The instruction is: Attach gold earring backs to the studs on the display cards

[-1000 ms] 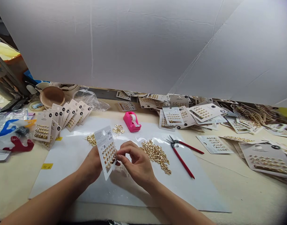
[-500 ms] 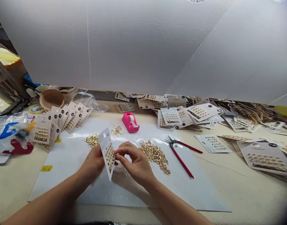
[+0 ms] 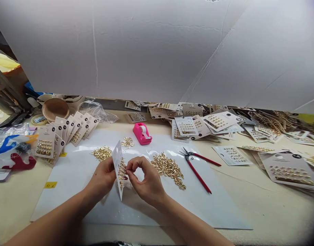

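My left hand [image 3: 104, 175] grips a white earring card [image 3: 118, 167] by its far side, holding it upright and nearly edge-on. Rows of small gold earrings stick out from the card's right face. Against those earrings my right hand [image 3: 144, 177] has thumb and index finger pinched together; whatever is between the tips is too small to make out. Just right of that hand lies a heap of small gold pieces [image 3: 168, 169] on the white sheet [image 3: 198, 205]. Behind my left hand are gold hoops [image 3: 101, 153], with a smaller group of hoops [image 3: 127, 142] farther back.
A pink tape dispenser [image 3: 142, 134] stands beyond my hands. Red-handled pliers [image 3: 195, 164] lie open at the right. Filled earring cards [image 3: 46, 140] fan out at left, and more cards [image 3: 220, 121] pile up at the back right. A white board [image 3: 146, 51] rises behind.
The earring card has turned a little more edge-on in my left hand. My right hand stays pinched at the earrings, with only a slight shift.
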Motion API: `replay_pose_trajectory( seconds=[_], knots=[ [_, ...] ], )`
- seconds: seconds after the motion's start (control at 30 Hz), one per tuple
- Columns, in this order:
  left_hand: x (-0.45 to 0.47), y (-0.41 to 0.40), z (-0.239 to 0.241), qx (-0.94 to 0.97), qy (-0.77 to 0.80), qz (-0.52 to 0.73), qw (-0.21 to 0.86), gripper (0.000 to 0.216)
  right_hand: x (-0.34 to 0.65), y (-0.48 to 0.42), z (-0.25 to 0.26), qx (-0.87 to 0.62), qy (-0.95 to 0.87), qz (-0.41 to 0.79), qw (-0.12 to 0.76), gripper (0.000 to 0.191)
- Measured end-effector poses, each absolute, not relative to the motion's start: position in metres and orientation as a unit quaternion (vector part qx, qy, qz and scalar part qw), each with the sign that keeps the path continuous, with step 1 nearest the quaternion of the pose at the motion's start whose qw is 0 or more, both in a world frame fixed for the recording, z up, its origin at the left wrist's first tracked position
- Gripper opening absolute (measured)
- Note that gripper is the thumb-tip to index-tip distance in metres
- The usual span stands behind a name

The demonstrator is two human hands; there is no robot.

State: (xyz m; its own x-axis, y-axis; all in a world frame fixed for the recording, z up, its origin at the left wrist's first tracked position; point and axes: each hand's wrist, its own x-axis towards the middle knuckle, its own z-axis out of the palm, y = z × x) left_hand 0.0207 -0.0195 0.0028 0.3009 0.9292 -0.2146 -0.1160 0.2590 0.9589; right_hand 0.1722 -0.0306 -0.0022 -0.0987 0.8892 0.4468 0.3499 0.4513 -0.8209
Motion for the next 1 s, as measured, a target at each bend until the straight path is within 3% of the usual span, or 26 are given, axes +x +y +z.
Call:
replay_pose_trajectory(
  seconds=[0.3,0.5,0.6,0.73,0.87,1.0],
  knots=[
    [0.021,-0.018,0.008,0.530,0.474,0.388,0.587,0.009,0.169,-0.034,-0.002,-0.469,-0.696,0.263,0.476,0.016],
    [0.021,-0.020,0.008,0.399,0.400,0.336,0.753,0.022,0.191,-0.020,0.010,-0.452,-0.615,0.437,0.476,0.008],
    [0.020,-0.021,0.006,0.355,0.366,0.291,0.810,0.025,0.197,-0.011,0.011,-0.430,-0.509,0.564,0.488,0.020],
    [0.020,-0.023,0.006,0.360,0.350,0.240,0.830,0.027,0.194,-0.009,0.006,-0.391,-0.401,0.705,0.435,0.033],
    [0.020,-0.023,0.007,0.405,0.355,0.236,0.809,0.026,0.191,-0.012,0.006,-0.373,-0.380,0.737,0.416,0.026],
    [0.018,-0.017,0.010,0.326,0.404,0.310,0.796,0.026,0.193,-0.012,0.009,-0.407,-0.355,0.706,0.460,0.022]
  ],
)
